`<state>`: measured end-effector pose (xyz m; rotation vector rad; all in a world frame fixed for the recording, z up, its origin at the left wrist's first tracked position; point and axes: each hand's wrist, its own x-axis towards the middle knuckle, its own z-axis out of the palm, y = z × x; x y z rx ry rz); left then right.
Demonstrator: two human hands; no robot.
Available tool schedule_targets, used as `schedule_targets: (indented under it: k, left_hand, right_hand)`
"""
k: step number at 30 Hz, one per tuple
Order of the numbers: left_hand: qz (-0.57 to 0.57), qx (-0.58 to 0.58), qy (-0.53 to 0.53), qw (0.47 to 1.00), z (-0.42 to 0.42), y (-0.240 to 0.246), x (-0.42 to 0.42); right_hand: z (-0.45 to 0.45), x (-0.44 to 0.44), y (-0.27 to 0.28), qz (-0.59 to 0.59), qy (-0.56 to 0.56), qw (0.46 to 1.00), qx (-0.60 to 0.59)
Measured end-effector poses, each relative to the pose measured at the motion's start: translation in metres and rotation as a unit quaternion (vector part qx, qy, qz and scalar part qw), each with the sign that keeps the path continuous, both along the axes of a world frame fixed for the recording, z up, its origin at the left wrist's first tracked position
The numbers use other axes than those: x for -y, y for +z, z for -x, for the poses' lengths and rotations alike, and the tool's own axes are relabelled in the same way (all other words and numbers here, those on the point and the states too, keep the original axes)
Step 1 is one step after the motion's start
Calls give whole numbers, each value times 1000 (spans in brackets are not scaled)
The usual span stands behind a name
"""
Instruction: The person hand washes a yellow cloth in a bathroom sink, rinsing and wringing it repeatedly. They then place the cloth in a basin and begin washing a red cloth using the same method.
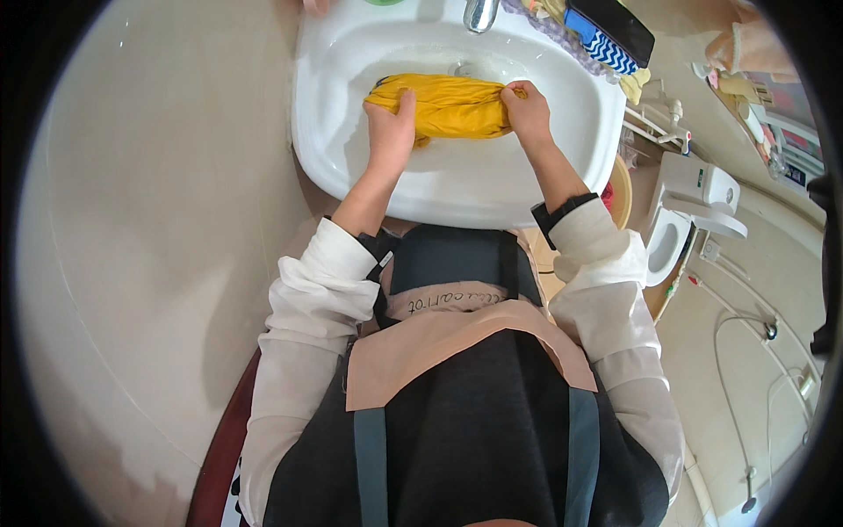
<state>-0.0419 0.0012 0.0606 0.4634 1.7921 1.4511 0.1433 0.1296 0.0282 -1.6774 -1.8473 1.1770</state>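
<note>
A yellow cloth (458, 105) is stretched sideways between both hands over a white washbasin (474, 214). My left hand (392, 125) grips its left end, the thumb on top and the fingers hidden behind the fabric. At the other end, my right hand (529, 113) pinches the cloth's edge between thumb and fingers. The fabric lies in lengthwise folds, with a small dark patch at its upper left corner and a bit hanging down beside my left hand. Behind the cloth, a chrome faucet (480, 14) stands at the basin's back.
Cloths and a dark box-like thing (616, 29) lie on the basin's back right corner. A yellowish tub (621, 192) with something red in it stands below at the right. Farther right are a white toilet (668, 244) and wall pipes. A pale wall (164, 165) borders the left.
</note>
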Motion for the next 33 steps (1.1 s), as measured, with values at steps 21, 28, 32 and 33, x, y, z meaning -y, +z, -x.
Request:
schedule_targets:
  k: [21,28,32,33]
  left_hand:
    - [328,-498,-442,670,-23,-71,-62]
    - [204,-375,-360,830,-12,-37,-28]
    - [354,171,-210,895,-27,-29,-14]
    - [329,277,-137,892,-31,-31,-15]
  right_hand:
    - [33,-18,-58,-70,188,943,265]
    - [32,-25,-63,-27,129,963,234]
    - [45,-13,-47,67,58,989,114]
    - [51,-2,-38,160,98,979,80]
